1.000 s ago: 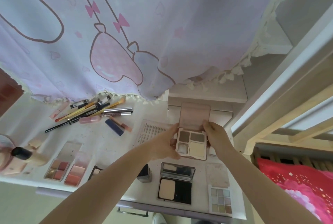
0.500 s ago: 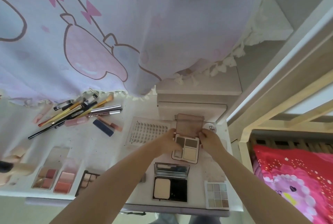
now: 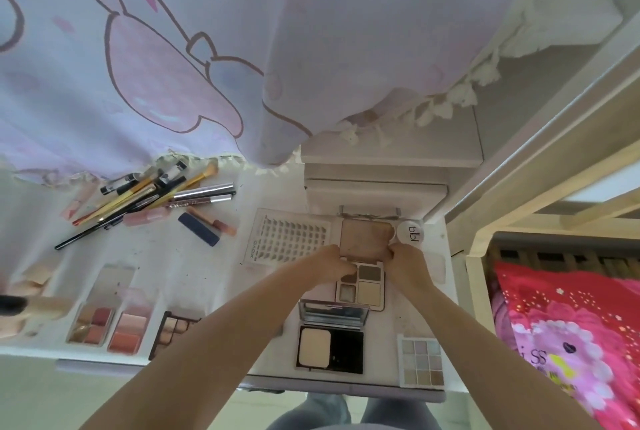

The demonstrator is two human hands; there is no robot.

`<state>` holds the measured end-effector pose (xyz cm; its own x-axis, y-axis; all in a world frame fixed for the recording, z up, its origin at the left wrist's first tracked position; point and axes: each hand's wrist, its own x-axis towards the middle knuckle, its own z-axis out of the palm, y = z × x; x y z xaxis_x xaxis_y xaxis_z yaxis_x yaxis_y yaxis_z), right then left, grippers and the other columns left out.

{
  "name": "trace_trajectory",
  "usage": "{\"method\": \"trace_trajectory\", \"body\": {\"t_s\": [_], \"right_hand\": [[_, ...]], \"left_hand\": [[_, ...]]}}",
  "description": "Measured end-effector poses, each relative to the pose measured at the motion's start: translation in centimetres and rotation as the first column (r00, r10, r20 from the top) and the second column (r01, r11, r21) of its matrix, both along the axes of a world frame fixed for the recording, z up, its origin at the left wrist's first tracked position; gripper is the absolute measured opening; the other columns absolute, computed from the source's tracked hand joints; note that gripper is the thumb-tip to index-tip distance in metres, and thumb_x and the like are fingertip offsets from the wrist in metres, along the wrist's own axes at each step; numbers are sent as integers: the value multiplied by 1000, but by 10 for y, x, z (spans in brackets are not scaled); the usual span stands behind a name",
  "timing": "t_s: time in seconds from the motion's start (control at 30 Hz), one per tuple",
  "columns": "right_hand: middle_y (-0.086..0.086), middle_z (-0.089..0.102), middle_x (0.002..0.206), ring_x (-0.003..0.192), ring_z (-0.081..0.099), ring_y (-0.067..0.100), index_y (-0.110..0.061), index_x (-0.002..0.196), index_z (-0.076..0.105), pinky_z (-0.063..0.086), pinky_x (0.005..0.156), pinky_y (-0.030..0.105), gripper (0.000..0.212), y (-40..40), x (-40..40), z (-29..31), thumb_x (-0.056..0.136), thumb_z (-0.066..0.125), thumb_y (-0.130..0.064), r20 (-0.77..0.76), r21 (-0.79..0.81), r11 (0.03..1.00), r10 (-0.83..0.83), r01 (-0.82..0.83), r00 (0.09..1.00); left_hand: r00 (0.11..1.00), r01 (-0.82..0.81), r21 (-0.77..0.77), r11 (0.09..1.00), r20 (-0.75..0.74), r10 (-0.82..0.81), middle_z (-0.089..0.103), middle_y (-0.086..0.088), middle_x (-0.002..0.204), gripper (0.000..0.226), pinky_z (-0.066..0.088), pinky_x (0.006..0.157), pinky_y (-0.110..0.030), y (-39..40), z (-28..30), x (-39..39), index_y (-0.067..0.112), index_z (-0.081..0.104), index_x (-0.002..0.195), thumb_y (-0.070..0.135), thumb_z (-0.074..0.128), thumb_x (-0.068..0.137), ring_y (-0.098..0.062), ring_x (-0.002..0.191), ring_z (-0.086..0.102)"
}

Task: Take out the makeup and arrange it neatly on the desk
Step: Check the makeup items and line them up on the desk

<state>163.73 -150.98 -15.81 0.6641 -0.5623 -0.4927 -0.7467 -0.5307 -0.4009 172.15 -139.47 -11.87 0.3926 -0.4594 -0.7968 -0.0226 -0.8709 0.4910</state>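
White desk [image 3: 194,263] under a hanging pink-and-lilac cartoon curtain [image 3: 242,48]; red patterned bedding [image 3: 571,336] lies to the right. Both hands are on an open four-pan palette [image 3: 362,286] at the right-centre of the desk. Left hand [image 3: 330,261] has curled fingers gripping the palette's left edge at the hinge line; right hand [image 3: 407,261] pinches the right edge at the same level. Lid [image 3: 365,239] stands open, tilted away from the person. Palette sits just beyond an open black powder compact [image 3: 330,348] and just beside a round white jar [image 3: 410,232]. False-lash tray [image 3: 287,237] lies to the left of the lid. Nine-pan pastel palette [image 3: 422,360] sits at the near right corner. Two blush palettes [image 3: 107,322] and a dark-framed palette [image 3: 171,331] lie near the front-left edge. Brushes and pencils [image 3: 149,194] are heaped at the back left.
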Motion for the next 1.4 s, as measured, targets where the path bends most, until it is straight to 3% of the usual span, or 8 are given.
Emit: {"method": "trace_trajectory", "body": {"t_s": [0.13, 0.3, 0.5, 0.7, 1.1, 1.23, 1.33, 1.4], "right_hand": [[14, 64, 86, 83, 62, 27, -7, 76, 55, 36, 57, 21, 27, 5, -4, 13, 95, 38, -14, 15, -115, 993, 31, -30, 999], [1, 49, 70, 66, 49, 16, -14, 80, 45, 42, 62, 28, 15, 30, 5, 34, 94, 41, -19, 199, -176, 953, 279, -245, 940], [6, 33, 139, 126, 34, 21, -13, 139, 31, 36, 98, 26, 59, 73, 65, 37, 88, 54, -30, 72, -83, 741, 671, -666, 738], [12, -15, 153, 130, 36, 29, -23, 146, -8, 38, 103, 35, 110, 95, 101, 27, 73, 71, -41, -236, -66, 698, 683, -713, 691], [7, 23, 139, 119, 42, 22, -28, 144, 0, 44, 85, 27, 106, 105, 109, 59, 67, 71, -47, -80, 43, 753, 658, -656, 749], [-3, 44, 125, 114, 49, 16, -32, 133, 25, 49, 92, 34, 94, 103, 111, 109, 53, 70, -53, 37, 181, 745, 647, -642, 762], [-22, 47, 99, 93, 54, 2, -39, 111, 31, 51, 72, 14, 59, 103, 103, 157, 70, 74, -32, 168, 288, 706, 627, -646, 760], [-29, 43, 92, 78, 53, -7, -43, 108, 29, 46, 59, 7, 55, 101, 97, 186, 78, 69, -19, 289, 304, 695, 585, -652, 758]], "left_hand": [[996, 22, 7, 1000, 88, -23, 37, -10, 143, 55, 35, 98, -27, 9, 5, 9, 6, 28, 142, 24, 46, 93, -24, 129, 38], [948, -9, -49, 999, 316, 24, 45, -9, 139, 42, 41, 97, -30, 45, 18, 38, 11, 39, 137, 20, 43, 96, -24, 123, 47], [900, -108, 37, 993, 428, 82, 46, -8, 138, 42, 41, 99, -29, 107, 16, 63, 11, 43, 134, 22, 46, 94, -22, 123, 48], [902, -172, 3, 985, 403, 156, 47, -6, 138, 41, 38, 101, -26, 144, 15, 62, 12, 43, 134, 24, 46, 95, -20, 123, 48], [887, -313, -253, 915, 267, 377, 45, -6, 139, 53, 41, 97, -25, 180, 23, 71, 14, 36, 138, 25, 56, 90, -19, 121, 49], [923, -340, -518, 785, -23, 384, 55, -1, 122, 63, 46, 94, -29, 178, 56, 75, 19, 40, 135, 20, 68, 79, -16, 112, 54], [916, -359, -637, 682, -99, 389, 58, 2, 108, 83, 47, 71, -24, 172, 91, 80, 22, 34, 138, 27, 69, 63, -14, 97, 57], [899, -391, -698, 599, -151, 411, 55, -4, 121, 92, 48, 89, -35, 167, 113, 82, 32, 27, 137, 31, 73, 57, -21, 111, 54]]}}
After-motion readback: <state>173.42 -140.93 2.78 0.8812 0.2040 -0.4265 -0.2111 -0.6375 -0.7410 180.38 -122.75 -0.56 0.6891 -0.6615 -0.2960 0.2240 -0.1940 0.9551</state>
